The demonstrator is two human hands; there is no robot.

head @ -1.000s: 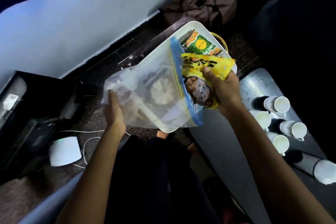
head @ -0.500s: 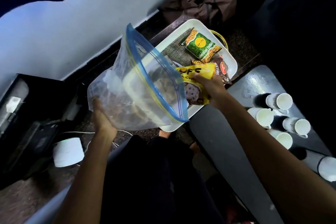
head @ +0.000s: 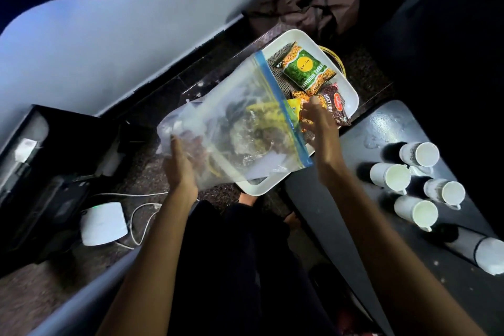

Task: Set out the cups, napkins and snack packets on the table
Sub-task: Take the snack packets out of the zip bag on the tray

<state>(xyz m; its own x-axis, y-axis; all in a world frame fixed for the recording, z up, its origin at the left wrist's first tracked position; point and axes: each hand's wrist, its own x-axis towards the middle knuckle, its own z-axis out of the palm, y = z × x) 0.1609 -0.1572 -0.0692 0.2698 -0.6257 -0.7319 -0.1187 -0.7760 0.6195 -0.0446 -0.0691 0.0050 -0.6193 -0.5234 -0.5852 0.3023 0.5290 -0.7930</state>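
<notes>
My left hand (head: 182, 165) grips the bottom of a clear zip bag (head: 240, 128) with a blue seal, held over a white tray (head: 346, 82). The tray holds a green snack packet (head: 306, 69), a dark brown "Mixture" packet (head: 334, 106) and a yellow packet (head: 296, 106) partly hidden behind the bag. My right hand (head: 320, 128) hovers by the bag's mouth with fingers spread, over the yellow packet, holding nothing. Several white cups (head: 418, 154) stand on the dark table (head: 381, 128) to the right.
A white cylinder (head: 488, 254) lies at the table's right edge. On the floor to the left are a white device (head: 103, 222) with a cable and a black box (head: 54, 161). A crumpled brown cloth (head: 313, 0) lies beyond the tray.
My right hand has let go of the yellow packet on the tray and opened. My left hand swung the bag back flat over the tray.
</notes>
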